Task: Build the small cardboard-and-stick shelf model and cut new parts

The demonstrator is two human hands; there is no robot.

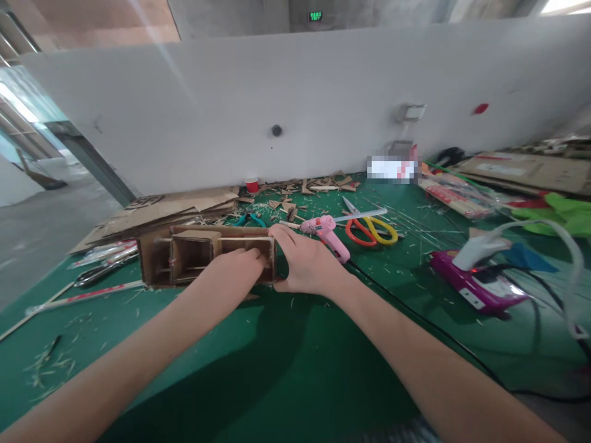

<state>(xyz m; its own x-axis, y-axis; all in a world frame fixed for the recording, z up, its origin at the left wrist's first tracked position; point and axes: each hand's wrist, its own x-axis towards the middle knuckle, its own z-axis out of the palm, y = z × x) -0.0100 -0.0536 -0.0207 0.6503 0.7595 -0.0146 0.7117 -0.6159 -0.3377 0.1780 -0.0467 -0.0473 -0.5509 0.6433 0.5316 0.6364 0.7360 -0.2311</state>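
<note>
A long brown cardboard box [157,261], divided into open compartments, lies on the green table [277,369]. My left hand [237,271] reaches into its right compartment, fingers bent down against the inside near the right end; whether they pinch anything is hidden. Around the box's right end wall, my right hand [302,261] is curved, with fingertips on the top corner and the thumb at the lower corner. Just beyond that hand lies a pink glue gun [327,234] with a clear glue stick.
Scissors [369,229] and teal pliers [249,219] lie behind. Flat cardboard [170,212] is stacked at back left, near a red cup [252,184]. At right sits a purple power strip [478,286] with plugs; a black cable crosses the right side. Scraps litter the back.
</note>
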